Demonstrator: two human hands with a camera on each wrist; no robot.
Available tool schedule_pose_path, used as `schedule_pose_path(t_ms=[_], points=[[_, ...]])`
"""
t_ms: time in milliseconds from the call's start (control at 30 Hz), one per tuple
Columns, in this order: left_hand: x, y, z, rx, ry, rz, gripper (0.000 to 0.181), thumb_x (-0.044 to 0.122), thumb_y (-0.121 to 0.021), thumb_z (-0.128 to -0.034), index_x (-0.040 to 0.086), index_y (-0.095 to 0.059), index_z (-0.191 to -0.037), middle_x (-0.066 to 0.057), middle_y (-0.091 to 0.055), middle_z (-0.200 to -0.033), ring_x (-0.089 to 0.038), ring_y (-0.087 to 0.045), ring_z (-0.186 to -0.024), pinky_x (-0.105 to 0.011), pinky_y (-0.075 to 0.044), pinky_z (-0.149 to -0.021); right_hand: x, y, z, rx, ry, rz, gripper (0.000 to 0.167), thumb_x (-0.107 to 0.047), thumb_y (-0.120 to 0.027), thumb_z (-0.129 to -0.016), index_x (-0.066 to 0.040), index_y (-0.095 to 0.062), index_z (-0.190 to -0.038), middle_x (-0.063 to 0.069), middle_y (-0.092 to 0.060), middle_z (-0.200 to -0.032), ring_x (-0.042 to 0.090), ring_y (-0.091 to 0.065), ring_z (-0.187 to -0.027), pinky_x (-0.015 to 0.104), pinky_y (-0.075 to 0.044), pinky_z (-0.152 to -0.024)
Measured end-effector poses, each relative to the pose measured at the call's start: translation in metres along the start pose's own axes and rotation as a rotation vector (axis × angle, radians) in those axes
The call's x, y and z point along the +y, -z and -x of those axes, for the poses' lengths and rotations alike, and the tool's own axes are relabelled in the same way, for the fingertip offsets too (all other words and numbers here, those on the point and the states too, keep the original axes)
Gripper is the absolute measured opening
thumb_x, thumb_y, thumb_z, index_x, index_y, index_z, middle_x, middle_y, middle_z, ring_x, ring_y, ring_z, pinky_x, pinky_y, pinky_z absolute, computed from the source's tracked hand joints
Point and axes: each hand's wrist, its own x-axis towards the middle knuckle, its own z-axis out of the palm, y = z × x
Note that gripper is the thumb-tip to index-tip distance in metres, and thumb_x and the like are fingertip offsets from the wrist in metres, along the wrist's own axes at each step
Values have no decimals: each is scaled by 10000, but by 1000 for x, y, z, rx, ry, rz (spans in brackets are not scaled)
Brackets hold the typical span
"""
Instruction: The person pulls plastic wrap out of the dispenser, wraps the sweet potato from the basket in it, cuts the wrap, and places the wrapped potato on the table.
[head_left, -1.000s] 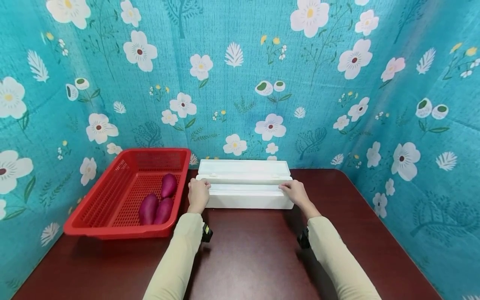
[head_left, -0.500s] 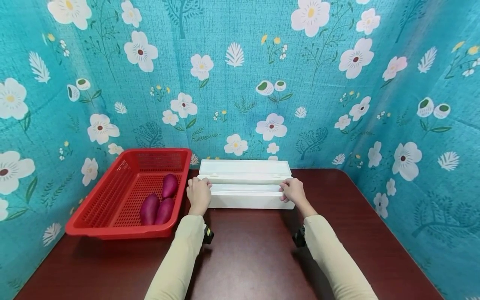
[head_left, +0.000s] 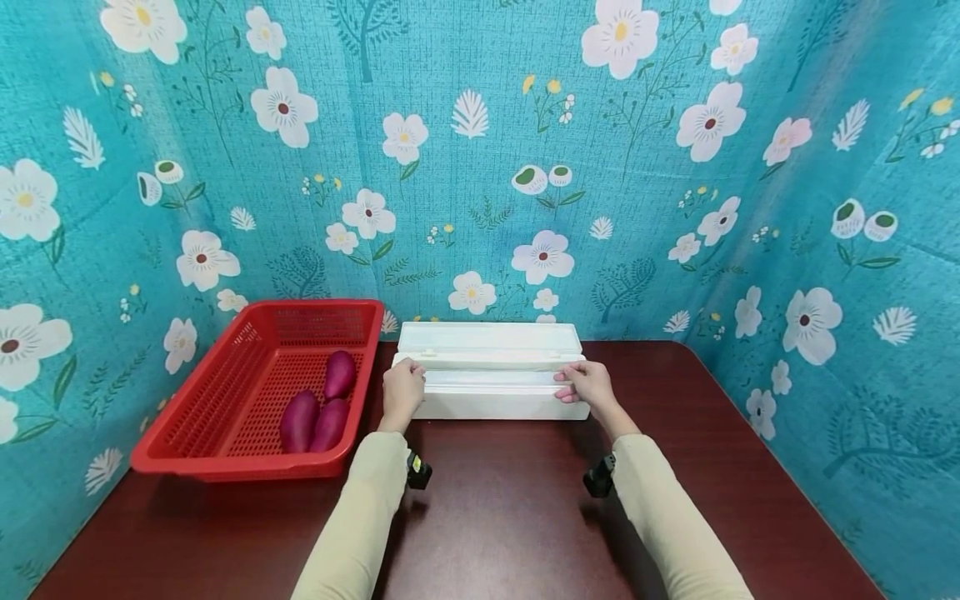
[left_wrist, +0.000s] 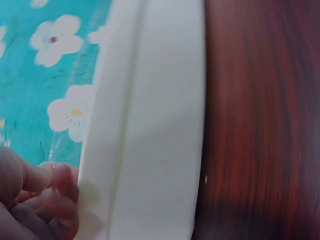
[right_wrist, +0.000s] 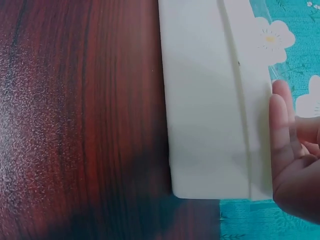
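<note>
A long white plastic wrap dispenser [head_left: 501,406] lies across the back of the table with its lid [head_left: 489,337] raised. A sheet of clear plastic wrap [head_left: 491,377] stretches between the two hands; its faint edge shows in both wrist views. At the dispenser's left end my left hand [head_left: 403,388] pinches one corner of the wrap with curled fingers. My right hand [head_left: 588,385] pinches the other corner between thumb and index finger, its remaining fingers held straighter beside the dispenser's front rim. The roll inside cannot be made out.
A red plastic basket [head_left: 255,465] stands on the left of the dark wooden table [head_left: 510,517], with several purple sweet potatoes [head_left: 300,421] in it. A teal flowered cloth [head_left: 480,208] hangs close behind and along both sides.
Both hands stay at the dispenser's ends. My left hand has shifted slightly right. My right hand's lower fingers have spread and straightened a little. Basket and dispenser have not moved.
</note>
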Motion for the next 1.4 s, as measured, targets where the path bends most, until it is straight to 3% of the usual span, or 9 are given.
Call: schedule_pose_path(t_ms=[133, 200, 367, 467, 633, 800, 1000, 1167, 1400], points=[[-4, 4, -1, -22, 133, 254, 151, 69, -561, -849, -33, -672, -860, -87, -611, -573, -184, -580, -461, -216, -399, -429, 4, 1, 0, 15, -15, -67, 312, -123, -476, -928, 137, -528, -1093, 206, -640, -913, 135, -624, -534, 279, -514, -526], [-5, 6, -1, -29, 200, 355, 161, 88, -585, -826, -35, -679, -867, -136, -620, -585, -146, -563, -436, -197, -393, -412, 5, 2, 0, 33, -20, -112, 367, -185, -520, -910, 138, -544, -1084, 184, -652, -872, 138, -628, -542, 275, -512, -522], [-8, 4, -2, -3, 254, 490, 171, 90, -659, -790, -59, -676, -873, -216, -641, -744, -71, -527, -395, -192, -439, -417, 4, 0, -2, 87, -45, -152, 343, -144, -612, -850, 137, -569, -1041, 123, -656, -726, 139, -625, -524, 261, -505, -499], [-8, 2, -4, 24, 256, 517, 149, 38, -682, -766, -65, -673, -874, -192, -641, -728, -72, -529, -395, -211, -455, -421, 1, 0, -3, 88, -76, -132, 312, -49, -631, -820, 112, -565, -1079, 103, -649, -705, 145, -626, -528, 265, -507, -508], [-9, 3, -5, 15, 262, 531, 217, -1, -678, -755, -62, -660, -963, -173, -657, -791, -78, -542, -413, -246, -483, -458, -4, 2, -3, 39, -112, -120, 408, -17, -612, -826, 71, -507, -1210, 124, -657, -809, 154, -639, -575, 270, -511, -540], [-10, 3, -5, 23, 252, 485, 235, 13, -690, -746, -40, -669, -974, -182, -659, -845, -67, -527, -401, -249, -483, -476, -6, 4, -2, 44, -127, -125, 363, -30, -616, -826, 90, -541, -1160, 139, -654, -837, 173, -645, -597, 284, -514, -575], [-9, 3, -5, 48, 213, 410, 228, 35, -692, -753, -21, -678, -973, -155, -667, -827, -67, -509, -395, -194, -413, -432, -6, 5, -3, 81, -109, -162, 316, -11, -608, -824, 106, -562, -1115, 123, -649, -798, 185, -649, -614, 309, -514, -612], [-5, 5, -5, 73, 183, 409, 209, 32, -672, -777, -22, -676, -979, -155, -667, -823, -87, -526, -426, -195, -410, -446, -8, 4, -4, 80, -80, -229, 314, 26, -583, -830, 129, -544, -1124, 115, -649, -780, 192, -653, -647, 321, -512, -637], [2, 10, -10, 107, 158, 397, 219, 42, -678, -775, -20, -674, -986, -162, -664, -834, -90, -532, -446, -204, -400, -464, -19, 5, -4, 82, -44, -189, 334, -16, -589, -837, 120, -540, -1138, 148, -646, -861, 187, -655, -685, 318, -507, -653]])
